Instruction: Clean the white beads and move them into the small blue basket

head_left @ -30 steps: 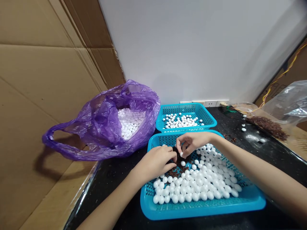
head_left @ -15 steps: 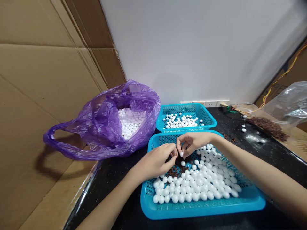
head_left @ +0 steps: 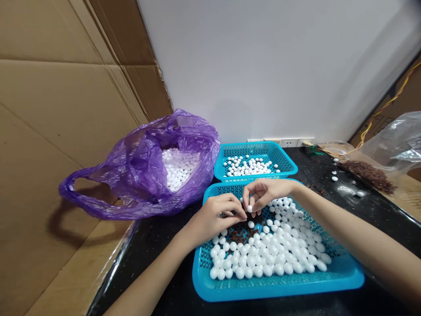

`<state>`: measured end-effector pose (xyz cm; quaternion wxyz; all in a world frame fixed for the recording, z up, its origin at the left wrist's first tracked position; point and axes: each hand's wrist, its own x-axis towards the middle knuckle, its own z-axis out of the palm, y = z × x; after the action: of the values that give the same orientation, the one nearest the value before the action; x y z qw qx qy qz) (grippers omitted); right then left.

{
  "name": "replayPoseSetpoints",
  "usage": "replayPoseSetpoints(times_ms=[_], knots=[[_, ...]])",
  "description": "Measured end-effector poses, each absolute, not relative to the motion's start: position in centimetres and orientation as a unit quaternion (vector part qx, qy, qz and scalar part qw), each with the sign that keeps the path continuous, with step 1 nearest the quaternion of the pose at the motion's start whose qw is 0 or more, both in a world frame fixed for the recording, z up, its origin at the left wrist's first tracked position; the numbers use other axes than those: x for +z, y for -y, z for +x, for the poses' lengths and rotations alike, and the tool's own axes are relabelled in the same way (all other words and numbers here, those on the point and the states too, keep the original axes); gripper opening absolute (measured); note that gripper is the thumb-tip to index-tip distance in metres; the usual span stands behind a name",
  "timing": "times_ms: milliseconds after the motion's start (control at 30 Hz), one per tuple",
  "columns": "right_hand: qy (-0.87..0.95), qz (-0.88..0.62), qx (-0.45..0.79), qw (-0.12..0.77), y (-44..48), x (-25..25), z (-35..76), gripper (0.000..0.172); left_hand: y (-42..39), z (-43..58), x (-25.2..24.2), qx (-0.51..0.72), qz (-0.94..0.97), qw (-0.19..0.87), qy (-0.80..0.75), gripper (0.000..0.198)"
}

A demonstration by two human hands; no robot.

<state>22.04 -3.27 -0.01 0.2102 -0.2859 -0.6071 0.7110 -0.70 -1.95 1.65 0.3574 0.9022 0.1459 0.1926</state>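
Note:
Over the far left part of the near blue basket (head_left: 279, 289), my right hand (head_left: 265, 193) pinches a small white ball (head_left: 250, 209) between thumb and fingertips. Beside it, nearly touching, my left hand (head_left: 220, 217) has thumb and fingers drawn together; whatever is between them is too small to make out. Below both hands lie brown crumbly shreds (head_left: 241, 235) and a loose white ball (head_left: 251, 224). Many white balls (head_left: 272, 252) fill the front and right of this basket.
Behind stands a second blue basket (head_left: 286, 163) with smaller-looking white balls (head_left: 251, 166). A purple plastic bag (head_left: 138, 175) of white balls is at left, by cardboard (head_left: 59, 131). Brown shreds (head_left: 370, 175), a clear bag (head_left: 397, 136) and yellow wires (head_left: 365, 131) are at right.
My right hand has lifted the white ball slightly. My left fingers have shifted a little to the right and straightened, with the tips closer to that ball.

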Motion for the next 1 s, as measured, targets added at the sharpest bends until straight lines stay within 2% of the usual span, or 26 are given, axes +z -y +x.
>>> replayPoseSetpoints(times_ms=[500,1000], knots=[[0.59,-0.251,0.723,0.257,3.33,0.15,22.24,0.017,2.07,-0.74,1.61,0.29,0.878,0.36,-0.123,0.006],[0.591,-0.244,0.716,0.279,3.69,0.56,21.62,0.016,2.12,-0.72,1.38,0.275,0.867,0.368,-0.193,0.005]])
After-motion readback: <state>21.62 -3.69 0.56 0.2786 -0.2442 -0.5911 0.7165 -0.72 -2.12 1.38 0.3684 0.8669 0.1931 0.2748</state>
